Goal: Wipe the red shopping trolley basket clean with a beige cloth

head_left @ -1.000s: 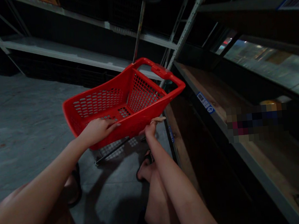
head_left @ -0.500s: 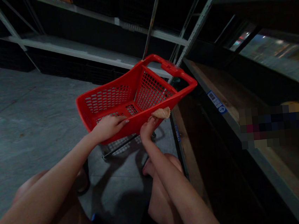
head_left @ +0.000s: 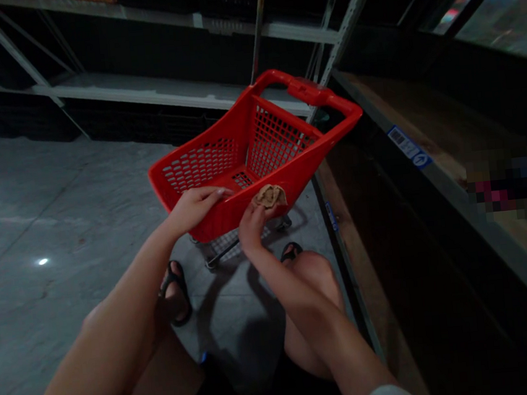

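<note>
A red plastic shopping basket (head_left: 204,166) on a wheeled frame stands tilted on the floor in front of me, its inside showing nothing. My left hand (head_left: 193,206) rests on the near rim with fingers curled over the edge. My right hand (head_left: 250,220) pinches a small crumpled brown cloth (head_left: 269,194) pressed against the basket's outer side near the rim. My knees and sandalled feet show below, as I crouch.
Grey metal shelving (head_left: 151,91) runs along the back. A wooden shelf (head_left: 424,126) with a blue and white label (head_left: 408,145) stands close on the right. A metal pole (head_left: 258,21) rises behind the basket. Grey concrete floor (head_left: 37,219) spreads to the left.
My right hand has brought the brown cloth up from under the basket's edge onto its side. The view has shifted, so the basket sits higher and more to the right.
</note>
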Demonstrator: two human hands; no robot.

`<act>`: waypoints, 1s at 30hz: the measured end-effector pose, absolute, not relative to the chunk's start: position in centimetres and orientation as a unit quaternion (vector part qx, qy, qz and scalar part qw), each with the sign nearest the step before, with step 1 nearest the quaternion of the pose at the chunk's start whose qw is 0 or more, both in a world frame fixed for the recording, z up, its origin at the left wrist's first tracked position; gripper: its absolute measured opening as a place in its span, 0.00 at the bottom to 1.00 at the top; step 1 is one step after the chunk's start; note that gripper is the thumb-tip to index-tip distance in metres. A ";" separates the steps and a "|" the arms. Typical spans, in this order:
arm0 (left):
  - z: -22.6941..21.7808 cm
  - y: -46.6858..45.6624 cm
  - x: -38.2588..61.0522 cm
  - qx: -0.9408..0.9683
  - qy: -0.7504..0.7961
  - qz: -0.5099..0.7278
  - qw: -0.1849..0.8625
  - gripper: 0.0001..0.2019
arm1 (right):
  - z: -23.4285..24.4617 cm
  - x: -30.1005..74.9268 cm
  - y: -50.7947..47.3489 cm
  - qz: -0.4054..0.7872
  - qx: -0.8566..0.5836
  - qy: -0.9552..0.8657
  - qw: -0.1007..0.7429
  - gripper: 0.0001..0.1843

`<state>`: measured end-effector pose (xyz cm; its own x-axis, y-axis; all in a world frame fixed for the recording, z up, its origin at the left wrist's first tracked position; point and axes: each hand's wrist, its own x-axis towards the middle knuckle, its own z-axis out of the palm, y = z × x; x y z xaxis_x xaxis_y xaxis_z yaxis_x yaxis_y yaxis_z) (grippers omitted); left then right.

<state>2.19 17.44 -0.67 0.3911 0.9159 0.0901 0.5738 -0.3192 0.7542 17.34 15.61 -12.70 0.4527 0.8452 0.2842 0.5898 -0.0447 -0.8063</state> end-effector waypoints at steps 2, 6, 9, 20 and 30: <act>-0.3 17.2 0.7 0.770 0.487 0.246 0.330 0.30 | -11.2 18.3 15.9 0.135 -0.720 -0.420 0.536 0.25; -0.3 16.6 -0.9 0.799 0.520 0.156 0.256 0.30 | -8.9 19.1 16.0 0.175 -0.677 -0.391 0.598 0.25; -1.0 16.2 -0.4 0.810 0.554 0.094 0.167 0.31 | -9.7 17.6 14.8 0.219 -0.666 -0.426 0.572 0.26; -1.2 16.2 0.7 0.803 0.587 0.050 0.090 0.30 | -10.7 12.9 10.7 0.313 -0.598 -0.498 0.544 0.20; -1.2 15.8 2.2 0.812 0.504 0.162 0.243 0.29 | -16.6 11.8 8.6 0.281 -0.628 -0.536 0.488 0.19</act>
<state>2.16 15.78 -1.18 0.4387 0.8984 0.0185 0.7403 -0.3730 0.5593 11.80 8.60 -16.57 0.2663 0.9487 0.1702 0.3994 0.0521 -0.9153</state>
